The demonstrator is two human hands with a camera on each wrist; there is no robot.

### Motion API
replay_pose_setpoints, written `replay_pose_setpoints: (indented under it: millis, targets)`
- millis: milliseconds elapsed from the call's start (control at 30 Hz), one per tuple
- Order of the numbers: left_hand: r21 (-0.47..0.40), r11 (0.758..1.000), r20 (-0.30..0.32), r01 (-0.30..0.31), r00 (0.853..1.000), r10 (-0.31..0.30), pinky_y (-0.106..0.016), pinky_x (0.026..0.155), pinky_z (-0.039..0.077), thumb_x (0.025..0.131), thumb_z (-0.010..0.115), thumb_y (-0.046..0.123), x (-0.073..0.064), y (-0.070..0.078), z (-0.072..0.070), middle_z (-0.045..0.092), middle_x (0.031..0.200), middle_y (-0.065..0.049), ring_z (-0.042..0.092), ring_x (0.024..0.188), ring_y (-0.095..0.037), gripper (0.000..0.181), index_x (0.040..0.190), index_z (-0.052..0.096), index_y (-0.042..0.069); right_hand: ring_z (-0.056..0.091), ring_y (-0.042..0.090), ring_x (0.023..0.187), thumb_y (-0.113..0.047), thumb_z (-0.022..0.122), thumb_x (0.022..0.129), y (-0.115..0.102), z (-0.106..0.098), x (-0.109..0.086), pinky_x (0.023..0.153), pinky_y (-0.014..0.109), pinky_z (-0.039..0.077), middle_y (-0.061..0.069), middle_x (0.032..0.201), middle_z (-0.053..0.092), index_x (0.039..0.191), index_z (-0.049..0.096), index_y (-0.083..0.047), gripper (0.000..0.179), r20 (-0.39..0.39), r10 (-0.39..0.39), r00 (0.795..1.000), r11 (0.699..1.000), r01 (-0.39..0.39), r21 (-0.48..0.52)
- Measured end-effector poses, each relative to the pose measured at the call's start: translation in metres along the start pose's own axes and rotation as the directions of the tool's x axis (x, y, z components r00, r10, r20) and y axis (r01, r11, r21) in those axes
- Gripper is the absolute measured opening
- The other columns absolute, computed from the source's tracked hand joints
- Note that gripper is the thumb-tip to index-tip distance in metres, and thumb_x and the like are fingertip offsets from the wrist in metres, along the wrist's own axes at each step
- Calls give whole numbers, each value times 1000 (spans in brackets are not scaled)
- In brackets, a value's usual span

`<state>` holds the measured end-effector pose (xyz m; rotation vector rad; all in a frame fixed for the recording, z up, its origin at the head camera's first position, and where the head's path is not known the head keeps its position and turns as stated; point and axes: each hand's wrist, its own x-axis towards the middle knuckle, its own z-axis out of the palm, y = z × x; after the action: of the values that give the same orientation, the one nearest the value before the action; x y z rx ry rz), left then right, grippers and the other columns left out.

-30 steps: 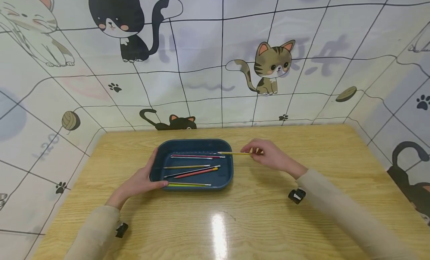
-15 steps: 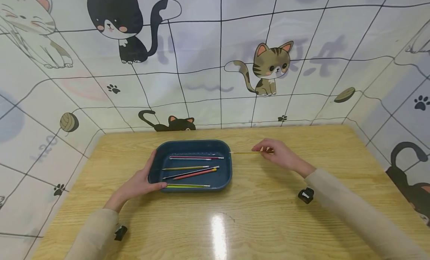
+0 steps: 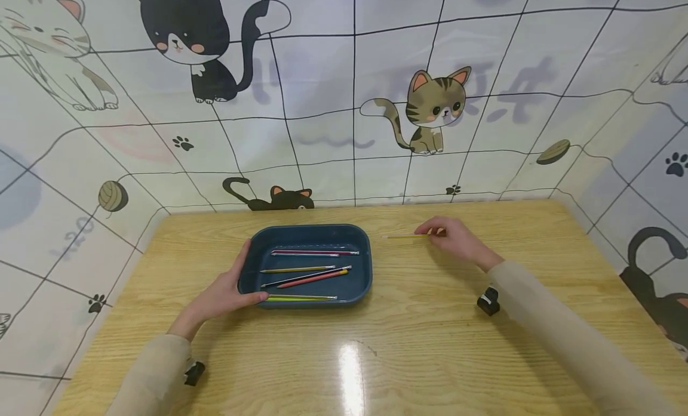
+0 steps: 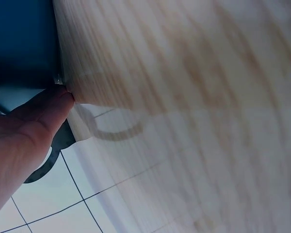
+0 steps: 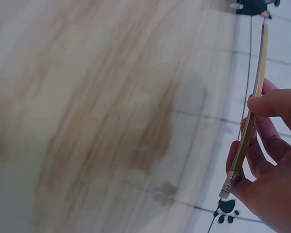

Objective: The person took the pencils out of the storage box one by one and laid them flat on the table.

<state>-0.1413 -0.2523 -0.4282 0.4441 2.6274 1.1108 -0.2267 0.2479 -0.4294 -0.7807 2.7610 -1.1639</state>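
Observation:
A yellow pencil (image 5: 250,116) with a metal ferrule and eraser end is pinched between the thumb and fingers of my right hand (image 3: 457,240). In the head view it points left, over the table to the right of a dark blue tray (image 3: 309,230). My left hand (image 3: 223,292) grips the tray at its left end, thumb over the near left corner and fingers along the outer left wall. Inside the tray lie several pencils: a dark red pencil (image 3: 317,252) at the back, a yellow pencil (image 3: 298,268), a black pencil (image 3: 295,279), a salmon pencil (image 3: 314,277) and a green pencil (image 3: 301,298) in front.
The light wood table (image 3: 430,344) meets a cat-patterned wall covering (image 3: 322,135) at the back and sides. A black wrist camera (image 3: 488,301) hangs at the right sleeve, another wrist camera (image 3: 194,373) at the left one.
My right hand has drawn the yellow pencil rightward from over the tray's right rim, then slightly toward the back. My left hand and the tray have stayed in place.

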Motion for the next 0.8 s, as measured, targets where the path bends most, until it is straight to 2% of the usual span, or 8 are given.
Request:
replay_pose_setpoints:
  millis: [233, 467, 800]
  targets:
    - [-8, 1000, 0, -4, 1000, 4, -61, 99, 33, 81, 78, 32, 1, -2, 1, 34, 142, -37, 45, 121, -48, 114, 155, -8, 15, 59, 27, 89, 12, 56, 88, 9, 2, 5, 76, 41, 48, 15, 103, 67, 107, 71, 0, 27, 30, 89, 996, 996, -89, -9]
    - [-20, 1000, 2, -17, 1000, 17, -61, 100, 32, 82, 78, 31, 1, -3, 2, 30, 144, -37, 43, 123, -48, 114, 155, -8, 15, 58, 28, 90, 9, 58, 89, 12, 2, 8, 77, 41, 48, 16, 101, 67, 107, 71, 1, 24, 39, 143, 989, 990, -142, -9]
    - [-29, 999, 2, -29, 1000, 29, -62, 101, 30, 81, 78, 31, 1, -3, 2, 26, 147, -35, 40, 125, -49, 114, 155, -8, 16, 60, 32, 95, 7, 60, 89, 24, -4, 5, 84, 48, 48, 17, 103, 67, 107, 70, 3, 21, 22, 157, 987, 986, -156, -55]
